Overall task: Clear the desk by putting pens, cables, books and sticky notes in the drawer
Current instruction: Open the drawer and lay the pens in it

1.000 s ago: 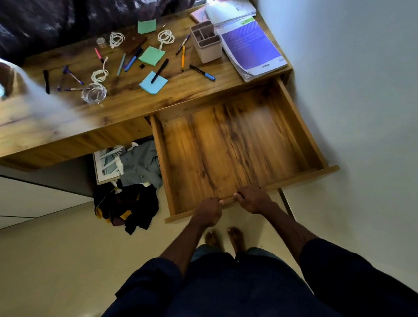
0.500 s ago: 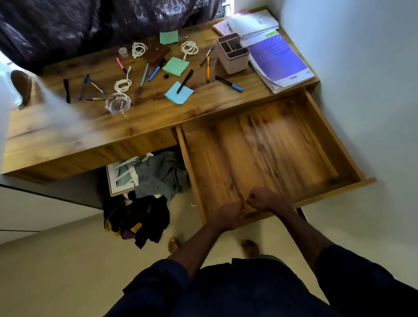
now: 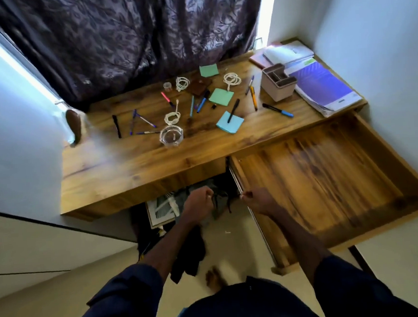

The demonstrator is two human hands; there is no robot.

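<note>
The wooden drawer (image 3: 324,181) stands pulled out at the desk's right, with nothing inside it. My left hand (image 3: 197,202) and my right hand (image 3: 256,201) hover side by side just left of the drawer's front corner, fingers curled, holding nothing. On the desk (image 3: 128,162) lie several pens, among them a black pen (image 3: 233,109) across a blue sticky pad (image 3: 225,125), a blue-capped pen (image 3: 278,110) and an orange pen (image 3: 253,97). Green sticky pads (image 3: 221,96) and white cable coils (image 3: 231,79) lie behind. Stacked books (image 3: 322,87) fill the far right corner.
A beige pen holder (image 3: 277,81) stands beside the books. A glass ashtray (image 3: 171,135) and a brown wallet (image 3: 198,86) sit among the pens. Clothes and a framed picture (image 3: 162,208) lie on the floor under the desk. A wall runs close along the drawer's right.
Both hands have let go of the drawer's front edge and lifted up and to the left. The view has risen and shifted left, showing more of the curtain.
</note>
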